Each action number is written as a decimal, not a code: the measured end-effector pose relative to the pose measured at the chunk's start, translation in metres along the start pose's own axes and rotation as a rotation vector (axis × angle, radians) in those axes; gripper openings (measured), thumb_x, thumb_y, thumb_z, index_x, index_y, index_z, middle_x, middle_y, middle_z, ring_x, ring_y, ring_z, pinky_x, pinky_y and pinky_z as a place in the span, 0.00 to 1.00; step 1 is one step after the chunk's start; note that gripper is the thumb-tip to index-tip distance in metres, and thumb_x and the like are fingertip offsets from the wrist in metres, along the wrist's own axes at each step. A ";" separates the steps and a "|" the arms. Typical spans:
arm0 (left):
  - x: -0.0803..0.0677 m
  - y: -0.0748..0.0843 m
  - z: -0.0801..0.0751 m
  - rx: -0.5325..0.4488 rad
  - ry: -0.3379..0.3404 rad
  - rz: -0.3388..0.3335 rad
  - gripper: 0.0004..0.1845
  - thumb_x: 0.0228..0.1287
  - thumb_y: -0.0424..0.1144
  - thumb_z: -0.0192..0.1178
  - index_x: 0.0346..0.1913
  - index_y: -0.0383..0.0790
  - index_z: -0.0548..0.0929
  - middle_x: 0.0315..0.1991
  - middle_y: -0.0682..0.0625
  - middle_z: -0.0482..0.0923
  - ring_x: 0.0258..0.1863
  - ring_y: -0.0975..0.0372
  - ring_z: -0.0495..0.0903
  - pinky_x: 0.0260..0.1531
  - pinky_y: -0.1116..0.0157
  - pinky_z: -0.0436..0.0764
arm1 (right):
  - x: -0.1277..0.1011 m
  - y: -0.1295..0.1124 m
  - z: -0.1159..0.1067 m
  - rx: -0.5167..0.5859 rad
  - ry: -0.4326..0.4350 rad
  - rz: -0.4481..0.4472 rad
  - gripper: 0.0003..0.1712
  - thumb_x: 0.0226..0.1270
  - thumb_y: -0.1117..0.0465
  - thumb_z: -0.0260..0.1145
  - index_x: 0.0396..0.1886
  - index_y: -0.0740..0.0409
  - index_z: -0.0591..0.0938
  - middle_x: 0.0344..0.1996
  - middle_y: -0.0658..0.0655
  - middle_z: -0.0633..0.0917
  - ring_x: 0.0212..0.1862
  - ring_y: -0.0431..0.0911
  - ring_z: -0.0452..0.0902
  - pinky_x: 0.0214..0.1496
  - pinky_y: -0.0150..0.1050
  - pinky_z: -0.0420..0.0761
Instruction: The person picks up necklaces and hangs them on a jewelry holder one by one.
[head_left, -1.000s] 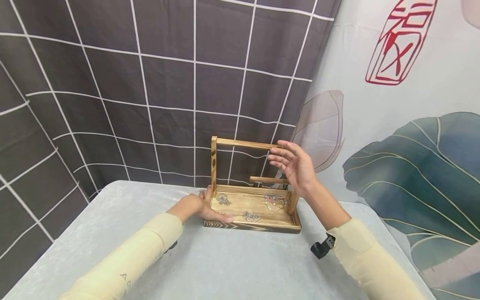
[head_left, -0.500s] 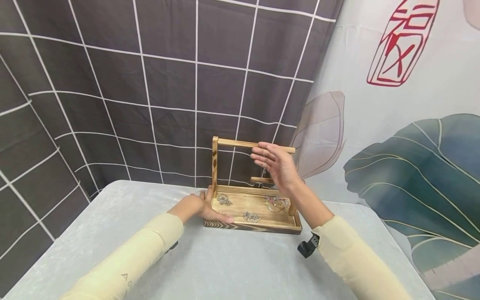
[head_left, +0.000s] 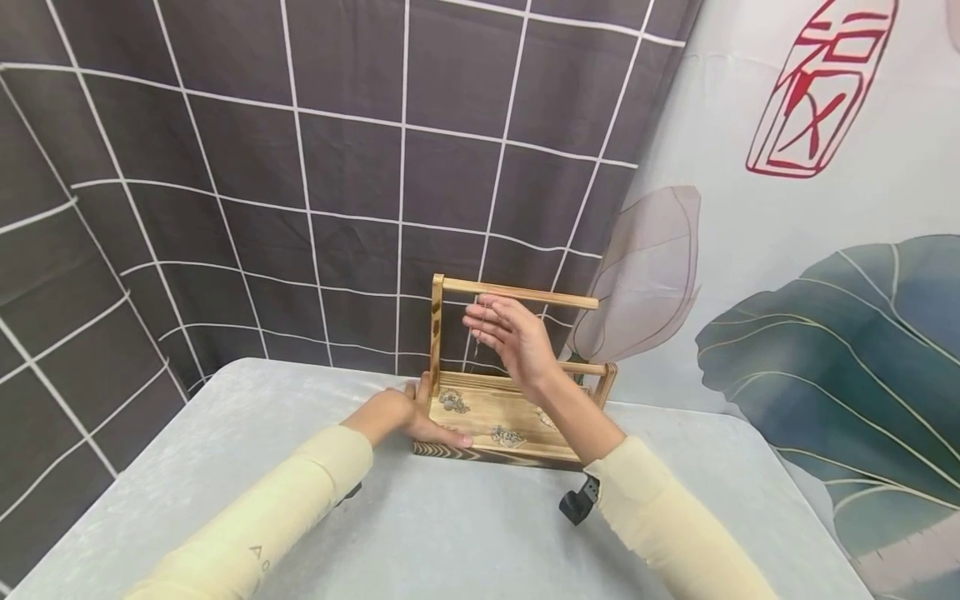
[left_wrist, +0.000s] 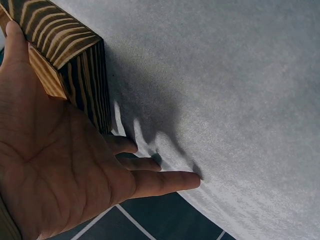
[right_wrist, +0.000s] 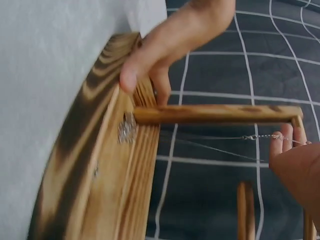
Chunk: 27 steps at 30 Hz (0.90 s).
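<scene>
Looking down from the head view, the wooden stand (head_left: 510, 408) sits at the far side of the counter (head_left: 450, 533), against the gridded curtain (head_left: 225, 167). The left hand (head_left: 397, 414) rests flat against the stand's left end, fingers straight. The right hand (head_left: 513, 337) is raised just under the top bar (head_left: 517, 292), fingertips drawn together on a thin chain (head_left: 476, 333); small trinkets (head_left: 507, 436) lie in the tray.

In the left wrist view, the open palm (left_wrist: 60, 165) presses the charred corner (left_wrist: 75, 60), fingers spread onto the counter.

In the right wrist view, the chain (right_wrist: 235, 142) runs taut and hair-fine toward the fingertips (right_wrist: 282, 145).

The chain looks very light, limp, slippery and easy to tangle or snap, so I judge a fingertip pinch near the clasp suits best. The stand seems stiff and light, prone to sliding, so bracing its base makes sense.
</scene>
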<state>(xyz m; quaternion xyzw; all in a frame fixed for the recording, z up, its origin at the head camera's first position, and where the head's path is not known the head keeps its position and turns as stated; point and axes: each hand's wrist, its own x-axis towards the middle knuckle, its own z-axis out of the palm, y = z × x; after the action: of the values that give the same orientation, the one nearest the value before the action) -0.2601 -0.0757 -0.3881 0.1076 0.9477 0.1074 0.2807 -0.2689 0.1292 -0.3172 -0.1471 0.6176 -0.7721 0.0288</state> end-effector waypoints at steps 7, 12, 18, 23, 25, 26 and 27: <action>0.004 0.000 0.002 -0.030 0.003 -0.007 0.83 0.59 0.90 0.60 0.93 0.37 0.29 0.93 0.26 0.39 0.92 0.29 0.46 0.92 0.35 0.56 | -0.001 0.018 0.017 0.042 0.000 0.011 0.30 0.90 0.58 0.54 0.80 0.73 0.71 0.63 0.64 0.90 0.60 0.46 0.90 0.75 0.43 0.88; 0.039 -0.012 0.014 -0.001 -0.004 -0.052 0.90 0.47 0.98 0.58 0.93 0.43 0.26 0.94 0.29 0.37 0.92 0.29 0.44 0.91 0.33 0.56 | -0.002 0.028 0.024 0.019 -0.015 0.035 0.32 0.89 0.59 0.54 0.85 0.67 0.70 0.73 0.72 0.84 0.72 0.56 0.85 0.84 0.52 0.81; 0.072 -0.020 0.024 0.017 -0.028 -0.081 0.95 0.37 1.01 0.59 0.93 0.44 0.24 0.94 0.31 0.33 0.93 0.32 0.41 0.91 0.32 0.55 | -0.004 0.041 0.028 0.022 -0.027 0.071 0.34 0.89 0.58 0.55 0.87 0.64 0.68 0.78 0.73 0.80 0.81 0.63 0.77 0.89 0.57 0.74; 0.047 -0.013 0.016 0.000 -0.005 -0.069 0.91 0.45 0.98 0.60 0.93 0.43 0.26 0.94 0.30 0.35 0.93 0.30 0.42 0.91 0.32 0.56 | -0.006 0.050 0.027 -0.009 -0.032 0.080 0.34 0.89 0.58 0.55 0.87 0.64 0.69 0.79 0.70 0.80 0.82 0.64 0.75 0.90 0.57 0.72; 0.030 -0.008 0.010 0.002 0.000 -0.056 0.88 0.50 0.96 0.59 0.93 0.41 0.27 0.94 0.29 0.36 0.92 0.29 0.43 0.91 0.34 0.57 | -0.007 0.053 0.025 -0.034 -0.035 0.078 0.33 0.90 0.57 0.55 0.87 0.64 0.68 0.80 0.69 0.80 0.83 0.64 0.74 0.91 0.58 0.70; 0.023 -0.005 0.007 -0.004 0.006 -0.049 0.87 0.52 0.95 0.59 0.93 0.41 0.28 0.94 0.29 0.37 0.92 0.29 0.43 0.91 0.34 0.58 | -0.008 0.054 0.024 -0.043 -0.034 0.078 0.33 0.90 0.57 0.55 0.88 0.64 0.68 0.80 0.69 0.79 0.84 0.64 0.74 0.91 0.59 0.70; 0.017 -0.004 0.006 -0.010 0.011 -0.045 0.86 0.53 0.94 0.60 0.93 0.40 0.29 0.94 0.29 0.38 0.92 0.28 0.44 0.91 0.34 0.58 | -0.010 0.055 0.023 -0.052 -0.033 0.081 0.34 0.91 0.57 0.55 0.88 0.64 0.68 0.81 0.69 0.78 0.84 0.64 0.73 0.92 0.59 0.69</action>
<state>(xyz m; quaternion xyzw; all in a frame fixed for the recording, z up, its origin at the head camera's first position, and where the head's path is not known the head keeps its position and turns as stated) -0.2718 -0.0740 -0.4028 0.0843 0.9508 0.1063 0.2784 -0.2612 0.0964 -0.3672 -0.1353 0.6426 -0.7513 0.0662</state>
